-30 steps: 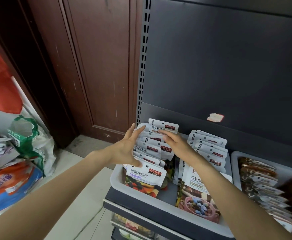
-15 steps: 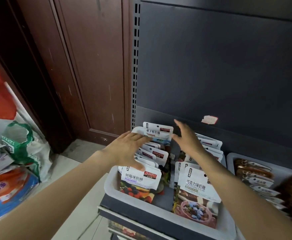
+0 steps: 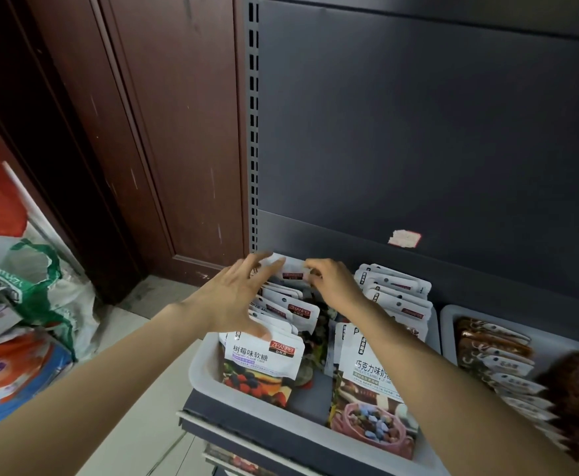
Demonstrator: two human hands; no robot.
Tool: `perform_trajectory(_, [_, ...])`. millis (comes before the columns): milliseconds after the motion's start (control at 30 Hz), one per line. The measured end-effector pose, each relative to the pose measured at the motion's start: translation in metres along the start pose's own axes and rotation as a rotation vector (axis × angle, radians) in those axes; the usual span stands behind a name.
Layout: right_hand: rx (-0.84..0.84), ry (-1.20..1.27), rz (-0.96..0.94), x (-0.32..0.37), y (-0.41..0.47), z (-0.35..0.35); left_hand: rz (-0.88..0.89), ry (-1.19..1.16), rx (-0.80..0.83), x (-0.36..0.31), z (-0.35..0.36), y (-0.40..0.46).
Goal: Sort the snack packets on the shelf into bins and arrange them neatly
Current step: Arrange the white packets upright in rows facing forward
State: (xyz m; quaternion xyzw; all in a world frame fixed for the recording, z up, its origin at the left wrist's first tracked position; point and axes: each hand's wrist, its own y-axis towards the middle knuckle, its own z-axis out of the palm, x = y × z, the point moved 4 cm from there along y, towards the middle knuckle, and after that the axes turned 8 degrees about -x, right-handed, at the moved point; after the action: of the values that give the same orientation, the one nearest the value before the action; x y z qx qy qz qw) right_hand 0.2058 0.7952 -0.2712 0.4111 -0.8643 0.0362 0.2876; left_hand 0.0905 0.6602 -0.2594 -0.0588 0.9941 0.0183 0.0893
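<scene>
A grey bin (image 3: 203, 367) on the shelf holds two rows of white-topped snack packets. The left row starts with a berry packet (image 3: 264, 364), the right row with a chocolate packet (image 3: 372, 400). My left hand (image 3: 238, 298) lies with spread fingers on the left side of the left row, its fingertips at the rearmost packet (image 3: 293, 271). My right hand (image 3: 332, 286) has its fingers curled on the top edge of that same rear packet. The right row's back packets (image 3: 398, 292) stand upright beside my right wrist.
A second grey bin (image 3: 453, 312) at right holds brown snack packets (image 3: 494, 341). The dark shelf back panel (image 3: 418, 132) rises right behind the bins. A brown door (image 3: 164, 132) and several bags on the floor (image 3: 34, 304) lie to the left. A lower shelf shows below.
My right hand moved left from the gap between the rows onto the rear packet of the left row. My left hand slid further back along that row.
</scene>
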Motion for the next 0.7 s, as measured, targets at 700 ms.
perform_trajectory(700, [0.167,-0.065,0.232,-0.055,-0.086,-0.039,-0.004,0.129,0.140,-0.014,0.014,0.014])
